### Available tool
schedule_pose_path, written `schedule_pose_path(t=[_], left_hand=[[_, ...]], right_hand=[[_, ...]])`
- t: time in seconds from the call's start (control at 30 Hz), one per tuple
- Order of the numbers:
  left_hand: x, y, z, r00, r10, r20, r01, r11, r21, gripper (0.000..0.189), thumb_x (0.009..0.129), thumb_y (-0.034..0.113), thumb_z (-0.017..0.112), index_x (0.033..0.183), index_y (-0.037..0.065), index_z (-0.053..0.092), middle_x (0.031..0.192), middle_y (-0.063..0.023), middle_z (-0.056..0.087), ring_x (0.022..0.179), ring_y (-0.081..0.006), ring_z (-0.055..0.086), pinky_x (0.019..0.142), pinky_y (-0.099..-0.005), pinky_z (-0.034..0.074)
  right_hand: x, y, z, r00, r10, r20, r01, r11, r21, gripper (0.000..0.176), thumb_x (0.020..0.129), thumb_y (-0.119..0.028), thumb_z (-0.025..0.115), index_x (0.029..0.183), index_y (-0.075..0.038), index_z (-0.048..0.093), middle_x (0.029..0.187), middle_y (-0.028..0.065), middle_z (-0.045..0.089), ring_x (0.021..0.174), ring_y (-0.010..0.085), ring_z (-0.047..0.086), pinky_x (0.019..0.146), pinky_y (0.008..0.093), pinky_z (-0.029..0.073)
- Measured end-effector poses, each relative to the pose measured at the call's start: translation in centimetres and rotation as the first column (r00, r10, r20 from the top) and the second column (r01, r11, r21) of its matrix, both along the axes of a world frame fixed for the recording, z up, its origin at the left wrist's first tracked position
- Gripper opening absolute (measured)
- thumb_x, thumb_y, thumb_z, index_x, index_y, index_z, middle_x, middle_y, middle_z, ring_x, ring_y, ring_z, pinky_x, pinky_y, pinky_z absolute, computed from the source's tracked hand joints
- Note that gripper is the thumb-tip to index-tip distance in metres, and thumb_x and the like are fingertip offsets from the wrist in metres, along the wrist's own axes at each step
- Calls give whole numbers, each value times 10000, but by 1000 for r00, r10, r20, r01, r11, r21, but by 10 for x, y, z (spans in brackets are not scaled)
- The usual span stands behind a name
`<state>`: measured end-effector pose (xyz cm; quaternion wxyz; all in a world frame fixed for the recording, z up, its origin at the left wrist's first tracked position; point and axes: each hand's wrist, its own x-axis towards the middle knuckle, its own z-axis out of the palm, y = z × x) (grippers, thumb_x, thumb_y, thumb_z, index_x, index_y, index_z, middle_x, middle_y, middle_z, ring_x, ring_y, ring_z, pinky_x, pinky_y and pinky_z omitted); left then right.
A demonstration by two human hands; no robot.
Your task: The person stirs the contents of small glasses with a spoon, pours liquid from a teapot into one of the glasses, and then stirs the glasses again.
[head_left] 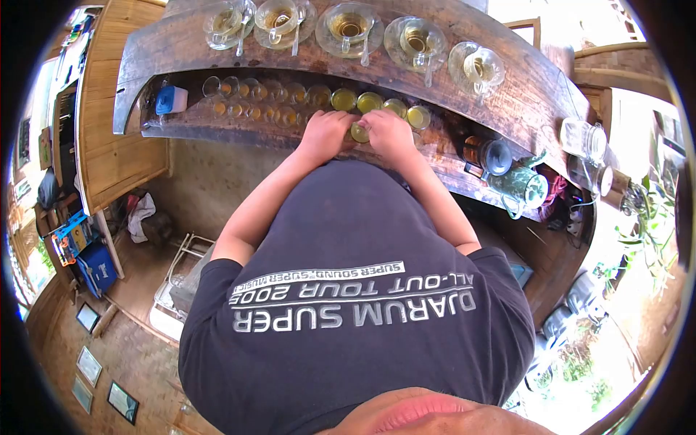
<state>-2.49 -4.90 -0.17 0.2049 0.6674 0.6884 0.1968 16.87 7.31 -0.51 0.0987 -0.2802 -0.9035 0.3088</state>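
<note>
A small glass of yellowish-green drink (359,133) is between my two hands at the near edge of the lower shelf. My right hand (391,135) is closed against the right side of this glass, fingers at its rim. On the left, my left hand (325,136) has its fingers curled in beside the same glass; what they grip is hidden. Just beyond my hands stand more filled glasses, including a greenish one (370,102) and another (344,99). A paler glass (418,117) stands right of my right hand.
Rows of small glasses (278,116) run left toward a blue-lidded container (171,100). Cups on saucers with spoons (349,27) line the upper wooden counter (464,101). To the right are a dark mug (487,154), a green pitcher (520,187) and a clear jar (582,139).
</note>
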Motion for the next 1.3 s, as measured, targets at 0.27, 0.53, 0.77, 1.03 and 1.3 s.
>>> schedule_pose_path(t=[0.27,0.53,0.77,1.03,1.3], left_hand=[[-1,1,2,1000,-8,-10,8,1000,6,596,745,298,999,1281,151,785,1152,-61,809,1100,-321,772,926,-493,542],[-1,1,-2,1000,1,-15,-1,1000,28,613,750,320,994,1300,147,786,1174,-57,817,1110,-304,779,919,-478,549],[0,0,-7,1000,9,-18,-9,1000,20,588,768,331,979,1293,143,792,1185,-45,825,1131,-283,780,920,-473,549],[-1,-1,-3,1000,1,-6,-1,999,37,601,762,331,983,1298,139,791,1178,-54,823,1127,-284,780,905,-472,544],[-1,0,-8,1000,0,1,0,1000,12,599,774,341,975,1309,147,788,1182,-55,821,1125,-290,783,914,-476,550]], right_hand=[[0,1,5,996,-45,-81,47,999,21,150,1040,-247,749,962,-126,792,980,57,782,1001,317,762,848,491,632],[-1,-2,-1,995,-14,-94,19,998,52,140,1020,-240,770,945,-124,794,944,50,769,991,308,760,829,477,631],[4,-3,1,998,16,-53,-11,996,92,124,1004,-236,776,937,-133,794,918,37,766,968,300,753,825,467,635],[2,-2,1,997,34,-65,-32,999,39,121,1026,-237,754,960,-147,802,962,47,783,992,310,756,842,475,640],[0,-3,-7,994,88,-59,-85,995,43,150,1034,-243,748,956,-124,797,967,59,787,1003,320,760,843,485,639]])
